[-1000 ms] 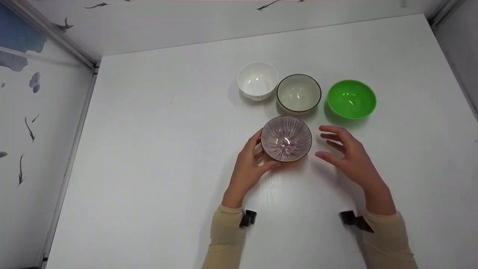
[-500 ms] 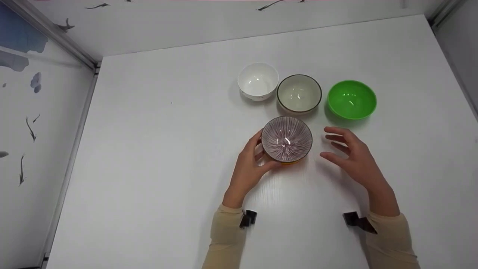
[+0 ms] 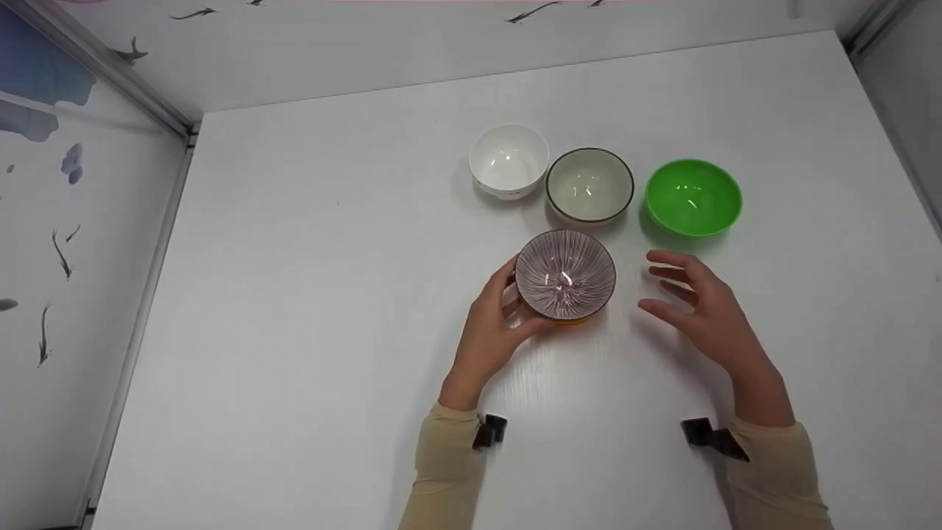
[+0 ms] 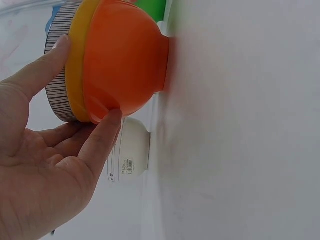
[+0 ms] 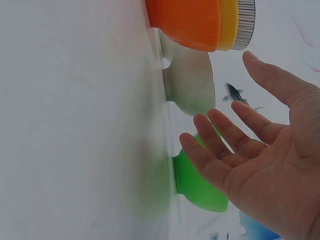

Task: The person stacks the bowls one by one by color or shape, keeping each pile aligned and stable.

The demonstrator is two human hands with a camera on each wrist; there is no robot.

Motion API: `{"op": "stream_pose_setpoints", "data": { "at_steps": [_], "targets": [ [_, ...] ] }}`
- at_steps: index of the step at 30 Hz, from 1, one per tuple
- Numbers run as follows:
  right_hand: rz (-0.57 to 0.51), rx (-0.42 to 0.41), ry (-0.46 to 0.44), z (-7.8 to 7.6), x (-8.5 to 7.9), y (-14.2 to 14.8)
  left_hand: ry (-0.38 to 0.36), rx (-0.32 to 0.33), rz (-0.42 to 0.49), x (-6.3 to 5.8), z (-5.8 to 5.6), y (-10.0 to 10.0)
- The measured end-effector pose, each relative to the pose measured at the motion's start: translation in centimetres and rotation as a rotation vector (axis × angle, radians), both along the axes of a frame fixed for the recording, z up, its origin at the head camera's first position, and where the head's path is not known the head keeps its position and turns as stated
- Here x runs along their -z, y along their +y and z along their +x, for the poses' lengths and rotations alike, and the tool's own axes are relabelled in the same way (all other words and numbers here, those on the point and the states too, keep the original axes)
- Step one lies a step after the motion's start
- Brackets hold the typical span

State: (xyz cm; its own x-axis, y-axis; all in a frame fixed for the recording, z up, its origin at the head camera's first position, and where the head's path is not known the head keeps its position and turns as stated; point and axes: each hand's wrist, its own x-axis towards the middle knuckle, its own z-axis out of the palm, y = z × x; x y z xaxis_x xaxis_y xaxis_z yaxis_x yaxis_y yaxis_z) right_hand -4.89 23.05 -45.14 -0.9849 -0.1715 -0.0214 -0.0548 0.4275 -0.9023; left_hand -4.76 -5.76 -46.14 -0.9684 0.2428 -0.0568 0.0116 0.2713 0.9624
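A nested stack of bowls stands upright on the white table. On top is a striped bowl [image 3: 564,276] with purple-brown lines, above a yellow bowl [image 4: 77,60] and a lowest orange bowl [image 4: 125,55]. My left hand [image 3: 489,327] holds the stack's left side; in the left wrist view its thumb lies against the striped and yellow rims and a fingertip touches the orange wall. Right of the stack, apart from it, my right hand [image 3: 695,309] hovers with spread, slightly bent fingers and nothing in it.
Behind the stack stand a white bowl [image 3: 508,160], a cream bowl with a dark rim [image 3: 589,184] and a green bowl [image 3: 692,197]. White and cream sit side by side. Patterned panels [image 3: 110,258] border the table [image 3: 316,309].
My right hand has drawn a little to the right, away from the stack. The left hand and the bowls stay where they were.
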Motion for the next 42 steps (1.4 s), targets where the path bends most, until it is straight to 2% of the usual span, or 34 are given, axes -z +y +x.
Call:
{"op": "stream_pose_setpoints", "data": {
  "at_steps": [23,42],
  "targets": [
    [0.018,0.02,-0.016,-0.1,0.1,0.8,-0.01,-0.002,0.035,-0.1,0.0,-0.1],
    [0.034,0.053,0.014,-0.3,0.0,1.4,-0.017,-0.006,0.032,-0.2,0.0,-0.1]
  ]
}}
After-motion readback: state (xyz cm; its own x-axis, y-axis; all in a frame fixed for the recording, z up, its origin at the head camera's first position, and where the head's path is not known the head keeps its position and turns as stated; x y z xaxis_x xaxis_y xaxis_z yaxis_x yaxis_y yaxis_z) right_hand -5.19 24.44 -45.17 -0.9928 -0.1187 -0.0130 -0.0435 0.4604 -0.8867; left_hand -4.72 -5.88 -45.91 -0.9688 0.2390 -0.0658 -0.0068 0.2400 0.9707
